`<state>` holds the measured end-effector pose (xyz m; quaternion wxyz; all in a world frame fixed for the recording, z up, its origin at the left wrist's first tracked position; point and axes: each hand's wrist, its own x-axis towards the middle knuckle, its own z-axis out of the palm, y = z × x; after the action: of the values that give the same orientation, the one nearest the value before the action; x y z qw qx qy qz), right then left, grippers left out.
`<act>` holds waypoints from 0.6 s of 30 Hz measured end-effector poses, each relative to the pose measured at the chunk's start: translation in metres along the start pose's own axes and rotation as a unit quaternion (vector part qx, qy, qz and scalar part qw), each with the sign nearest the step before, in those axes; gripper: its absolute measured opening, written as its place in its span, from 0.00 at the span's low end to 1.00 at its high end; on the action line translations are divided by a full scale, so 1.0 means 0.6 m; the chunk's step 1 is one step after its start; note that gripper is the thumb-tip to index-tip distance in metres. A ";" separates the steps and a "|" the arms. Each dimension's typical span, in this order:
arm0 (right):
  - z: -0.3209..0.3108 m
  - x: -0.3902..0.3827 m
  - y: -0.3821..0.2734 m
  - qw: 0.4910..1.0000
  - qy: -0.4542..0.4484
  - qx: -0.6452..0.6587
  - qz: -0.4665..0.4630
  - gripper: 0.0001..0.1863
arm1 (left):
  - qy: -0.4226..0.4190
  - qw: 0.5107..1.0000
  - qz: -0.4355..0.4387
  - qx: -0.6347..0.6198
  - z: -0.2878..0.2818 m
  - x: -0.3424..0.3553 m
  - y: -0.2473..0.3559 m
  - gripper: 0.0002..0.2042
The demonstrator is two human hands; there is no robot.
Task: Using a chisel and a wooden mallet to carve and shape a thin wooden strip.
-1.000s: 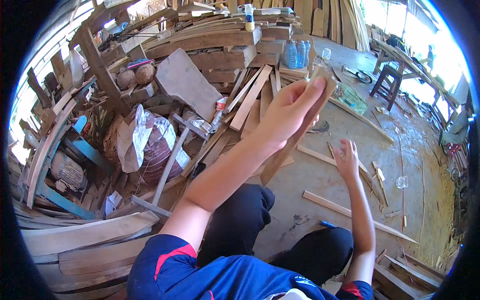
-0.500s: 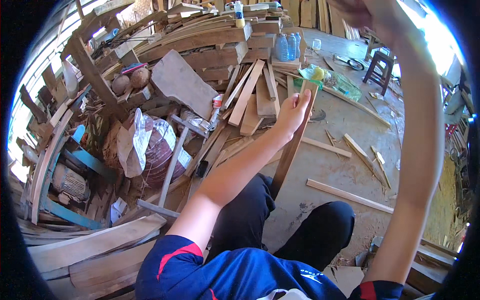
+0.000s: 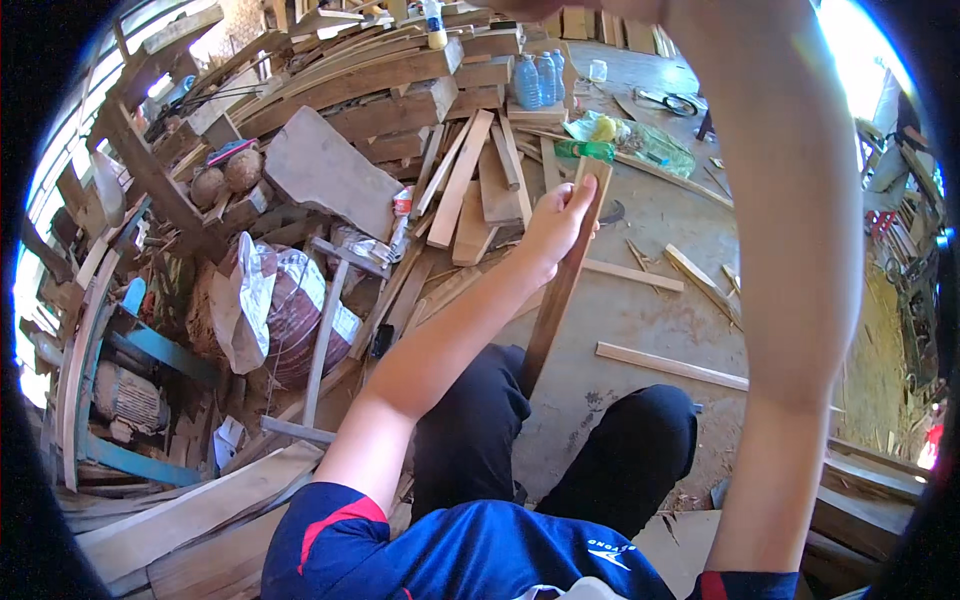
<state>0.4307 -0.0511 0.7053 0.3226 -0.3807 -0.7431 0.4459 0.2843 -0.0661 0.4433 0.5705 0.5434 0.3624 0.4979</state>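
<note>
Lettering (image 3: 614,547) in small white characters runs beside a white emblem (image 3: 607,560) on the chest of the blue shirt (image 3: 470,550). A red-and-white container (image 3: 402,205) among the scrap wood has print too small to read, and any writing on the bottle with pale yellow contents (image 3: 435,30), up on the stacked timber (image 3: 390,80), is likewise illegible.

The wooden strip (image 3: 556,310) is in the left hand (image 3: 563,230), in front of the person. Its long axis slants: the lower end is beside the left knee (image 3: 490,375), and the upper end points away from the body and a little to the right, toward a green bottle (image 3: 585,150) that appears just beyond its tip. Whether the lower end touches the floor (image 3: 640,320) cannot be told. The left grip is closed around the strip near its upper end, thumb against one face and fingers passing behind.

The right forearm (image 3: 790,200) is raised, and the right hand (image 3: 610,8) is blurred and cut off by the top edge; how far its grip is spread, or whether it has hold of anything, I cannot tell.

To the strip's right, a long batten (image 3: 670,365) and a shorter batten (image 3: 632,275) lie on the floor, both more nearly crosswise. Clear blue bottles (image 3: 527,85) stand beyond the green one.
</note>
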 end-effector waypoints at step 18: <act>0.258 -0.110 0.392 0.996 0.042 -0.051 -0.053 0.22 | -0.011 0.987 0.124 -0.098 -0.028 -0.017 0.032 0.15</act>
<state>0.4026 -0.0983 0.4215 0.3564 -0.3754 -0.7699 0.3732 0.2624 -0.0733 0.4582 0.5588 0.5313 0.2356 0.5915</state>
